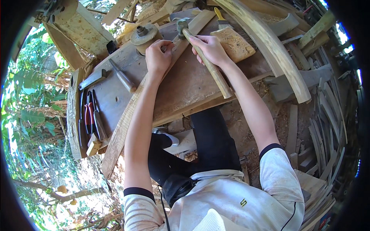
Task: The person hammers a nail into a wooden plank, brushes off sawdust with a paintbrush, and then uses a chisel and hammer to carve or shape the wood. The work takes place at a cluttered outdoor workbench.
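My right hand grips a hammer by its wooden handle, close below the metal head, which is over a long wooden strip lying diagonally on the workbench. My left hand is curled closed at that strip, just left of the hammer head; what its fingertips hold is too small to make out. Behind it stands a round wooden block with a metal fitting on top. A wood-handled tool lies to the left, and a thick wooden slab to the right of my right hand.
Pliers and other tools lie at the bench's left end, near a small metal-topped block. A brush is at the back. Long curved timber runs down the right. Many loose strips are piled beside it. Foliage borders the left.
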Demonstrator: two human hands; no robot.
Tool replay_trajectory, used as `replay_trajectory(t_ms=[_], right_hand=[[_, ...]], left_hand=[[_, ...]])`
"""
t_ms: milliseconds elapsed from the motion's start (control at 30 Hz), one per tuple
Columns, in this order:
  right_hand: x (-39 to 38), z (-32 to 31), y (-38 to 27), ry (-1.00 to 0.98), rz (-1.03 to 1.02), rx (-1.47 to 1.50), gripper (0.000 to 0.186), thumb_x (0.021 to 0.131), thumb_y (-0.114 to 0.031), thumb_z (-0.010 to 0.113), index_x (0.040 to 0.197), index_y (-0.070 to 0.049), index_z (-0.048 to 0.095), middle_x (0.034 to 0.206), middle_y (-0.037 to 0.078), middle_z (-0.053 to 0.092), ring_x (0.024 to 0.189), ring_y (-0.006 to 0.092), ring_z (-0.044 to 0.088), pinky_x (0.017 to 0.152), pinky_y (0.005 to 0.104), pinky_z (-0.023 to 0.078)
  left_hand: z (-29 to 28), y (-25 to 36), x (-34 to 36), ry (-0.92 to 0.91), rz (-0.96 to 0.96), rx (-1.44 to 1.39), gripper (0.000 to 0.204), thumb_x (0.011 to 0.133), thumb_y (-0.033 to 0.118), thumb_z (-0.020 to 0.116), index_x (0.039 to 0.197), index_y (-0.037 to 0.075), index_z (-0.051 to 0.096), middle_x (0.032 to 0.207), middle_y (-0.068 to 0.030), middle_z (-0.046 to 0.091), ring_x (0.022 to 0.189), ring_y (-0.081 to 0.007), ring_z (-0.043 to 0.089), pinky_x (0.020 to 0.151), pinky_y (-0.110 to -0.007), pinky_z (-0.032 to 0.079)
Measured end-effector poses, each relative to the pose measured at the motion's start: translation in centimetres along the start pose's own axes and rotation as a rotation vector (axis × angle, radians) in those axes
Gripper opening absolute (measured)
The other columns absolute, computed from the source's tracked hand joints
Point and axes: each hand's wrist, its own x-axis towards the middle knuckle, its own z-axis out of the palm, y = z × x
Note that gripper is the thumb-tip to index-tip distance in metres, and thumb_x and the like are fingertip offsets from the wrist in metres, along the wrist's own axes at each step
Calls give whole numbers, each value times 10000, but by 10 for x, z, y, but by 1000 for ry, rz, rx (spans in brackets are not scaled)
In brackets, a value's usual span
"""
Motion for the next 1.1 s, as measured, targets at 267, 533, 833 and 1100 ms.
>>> replay_trajectory(t_ms=[267, 533, 833, 1100], right_hand=[[1, 0, 1, -7, -5, 4, 371, 1037, -357, 601, 961, -5, 688, 696, 41, 609, 486, 128, 585, 457, 291, 453], [-6, 2, -5, 20, 7, 27, 372, 1041, -347, 603, 1001, 10, 697, 713, 45, 613, 486, 121, 576, 453, 281, 446], [-19, 17, -30, -47, -13, -8, 410, 1049, -364, 591, 1143, 25, 678, 740, 47, 605, 484, 102, 555, 425, 258, 429], [-18, 18, -24, -30, 36, 107, 395, 1045, -373, 596, 1114, 8, 675, 732, 46, 604, 479, 106, 553, 423, 261, 430]], left_hand=[[0, -1, -1, 16, 17, 9, 136, 857, 130, 774, 962, 49, 806, 840, -110, 763, 649, -178, 663, 659, -328, 532], [1, 4, -1, 15, 24, 24, 141, 851, 139, 781, 962, 55, 805, 852, -110, 762, 654, -197, 672, 662, -328, 536], [1, 1, -1, 25, 50, 28, 145, 837, 166, 796, 941, 66, 809, 860, -99, 763, 630, -206, 657, 654, -343, 535], [2, 3, -1, 8, 22, 14, 137, 841, 160, 791, 938, 66, 810, 852, -102, 761, 623, -198, 651, 643, -338, 529]])
